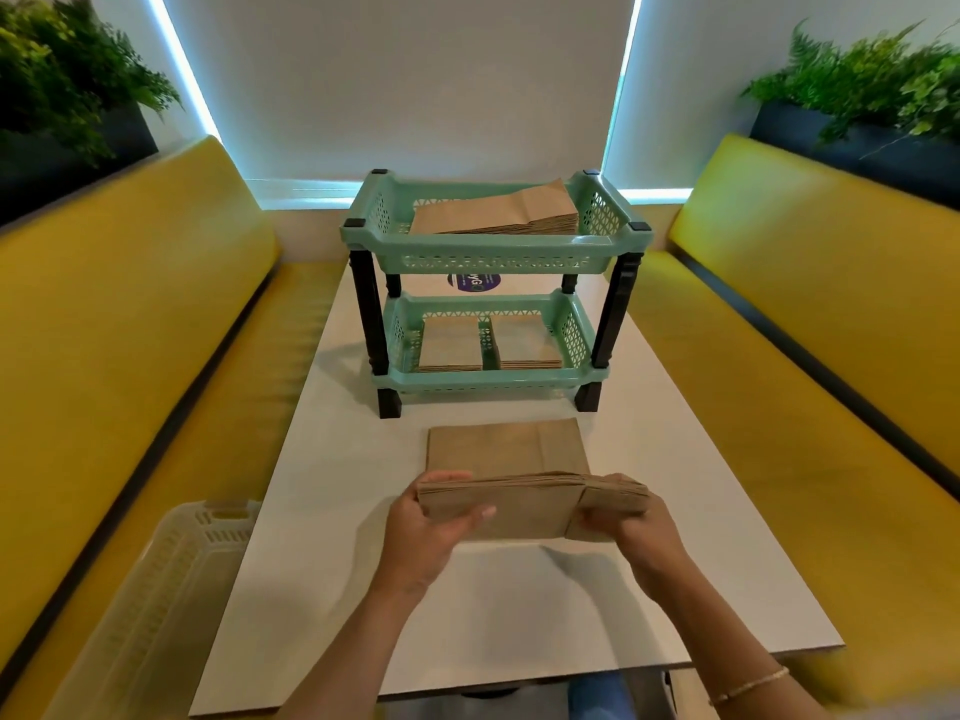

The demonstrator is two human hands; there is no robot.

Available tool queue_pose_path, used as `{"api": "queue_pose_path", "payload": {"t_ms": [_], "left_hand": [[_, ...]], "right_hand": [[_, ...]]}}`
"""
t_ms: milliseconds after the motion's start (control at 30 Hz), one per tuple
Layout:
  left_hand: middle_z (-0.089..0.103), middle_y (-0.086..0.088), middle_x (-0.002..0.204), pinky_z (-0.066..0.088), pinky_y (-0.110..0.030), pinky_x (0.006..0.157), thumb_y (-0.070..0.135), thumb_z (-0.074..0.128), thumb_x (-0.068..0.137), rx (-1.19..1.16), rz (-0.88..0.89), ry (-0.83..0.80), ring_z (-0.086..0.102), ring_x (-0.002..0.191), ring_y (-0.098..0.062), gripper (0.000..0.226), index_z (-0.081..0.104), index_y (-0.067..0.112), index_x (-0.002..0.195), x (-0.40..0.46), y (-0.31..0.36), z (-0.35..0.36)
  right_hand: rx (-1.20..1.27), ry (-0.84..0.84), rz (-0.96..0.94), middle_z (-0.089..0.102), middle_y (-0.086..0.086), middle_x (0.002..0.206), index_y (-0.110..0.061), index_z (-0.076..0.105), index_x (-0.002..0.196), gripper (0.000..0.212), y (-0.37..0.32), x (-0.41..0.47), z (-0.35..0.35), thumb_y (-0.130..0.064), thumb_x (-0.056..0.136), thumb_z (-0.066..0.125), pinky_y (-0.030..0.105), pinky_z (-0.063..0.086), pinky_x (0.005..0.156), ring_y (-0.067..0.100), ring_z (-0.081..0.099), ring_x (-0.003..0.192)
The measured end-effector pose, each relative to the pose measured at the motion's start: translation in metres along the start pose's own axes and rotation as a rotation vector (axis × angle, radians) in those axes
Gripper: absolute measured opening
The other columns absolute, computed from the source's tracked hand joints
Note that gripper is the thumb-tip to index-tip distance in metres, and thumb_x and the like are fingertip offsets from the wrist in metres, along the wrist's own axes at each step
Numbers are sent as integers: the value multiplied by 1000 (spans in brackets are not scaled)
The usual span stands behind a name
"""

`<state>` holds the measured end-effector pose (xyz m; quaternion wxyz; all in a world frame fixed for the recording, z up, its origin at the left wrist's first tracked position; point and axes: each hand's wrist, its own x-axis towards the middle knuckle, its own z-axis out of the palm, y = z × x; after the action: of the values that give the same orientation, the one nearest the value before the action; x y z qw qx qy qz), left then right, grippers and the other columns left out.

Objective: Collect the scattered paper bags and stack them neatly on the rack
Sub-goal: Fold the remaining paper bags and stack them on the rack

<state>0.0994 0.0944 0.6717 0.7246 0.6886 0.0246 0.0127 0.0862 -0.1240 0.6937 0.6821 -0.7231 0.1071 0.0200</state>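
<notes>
Left hand [423, 532] and right hand [636, 527] each closed on one end of a bundle [524, 506] of flat brown paper bags, thumbs on the near face, fingers curled behind. Bundle held level, raised off the white table [701, 537], long edge facing the person. One bag [506, 446] lies flat on the table just beyond the bundle, between it and the rack [493, 257]. Rack: two mint-green tiers on dark legs, standing mid-table. Top tier holds a stack [498, 213] of bags, slightly tilted. Lower tier holds two smaller stacks [452, 345] side by side. Pale crate [171, 563] on yellow bench [130, 330], left. Thin bracelet [750, 685] on right wrist.
</notes>
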Motion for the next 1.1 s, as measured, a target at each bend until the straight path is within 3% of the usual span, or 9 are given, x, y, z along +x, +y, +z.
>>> {"api": "queue_pose_path", "payload": {"t_ms": [67,167,300,467,600,767,900,1000,1100], "left_hand": [[71,-1,98,50,-30,87,13,90,50,0,-17,-4,64,98,-15,49,68,22,93,0,-2,-4],[65,-1,110,49,-33,93,3,88,54,30,-112,-5,59,106,-15,60,61,25,103,-1,-14,-8],[68,-3,105,52,-30,86,-1,84,60,143,-202,-34,65,96,-16,52,59,22,100,-1,-28,-9],[72,-6,97,51,-15,71,1,80,68,282,-178,-67,69,83,-8,33,68,15,95,5,-7,-14],[71,5,78,52,-14,58,0,79,66,180,-41,-111,66,69,-5,27,65,19,79,11,62,-15],[66,10,60,51,-15,58,-8,75,65,14,121,-135,62,60,-1,26,62,14,72,8,104,12],[70,9,78,53,-21,68,6,80,69,27,-56,-99,66,79,-10,26,65,19,85,4,63,40],[69,3,97,53,-26,81,14,85,64,95,-204,-81,65,95,-15,46,63,19,104,2,23,41],[70,2,100,53,-26,81,22,89,54,159,-260,-160,65,99,-16,61,63,17,109,-2,1,34]], "right_hand": [[36,-4,-5,69,0,75,-11,66,80,28,0,-1,0,3,56,73,26,48,67,18,62,75],[52,23,33,70,1,82,-15,65,86,38,9,-1,0,18,68,68,27,49,70,18,63,82],[54,55,54,73,-5,76,-16,67,84,36,14,3,0,17,70,67,30,51,72,20,65,83],[-28,9,20,66,8,73,-5,65,75,20,-1,8,-8,15,72,65,29,47,65,21,58,74],[-20,-35,25,61,10,68,-2,61,68,18,-16,13,-21,13,67,71,28,48,65,18,57,67],[-39,-96,82,67,13,69,5,63,73,17,-1,11,-3,20,67,69,24,55,60,27,65,66],[-54,-69,104,71,6,77,-7,68,85,26,19,7,19,17,73,66,24,55,62,22,67,72],[-101,-47,114,69,10,92,-9,65,98,26,27,10,24,7,78,66,31,55,74,27,66,88],[-157,-58,103,69,11,93,-10,65,97,22,28,10,24,3,78,67,28,55,73,27,65,90]]}}
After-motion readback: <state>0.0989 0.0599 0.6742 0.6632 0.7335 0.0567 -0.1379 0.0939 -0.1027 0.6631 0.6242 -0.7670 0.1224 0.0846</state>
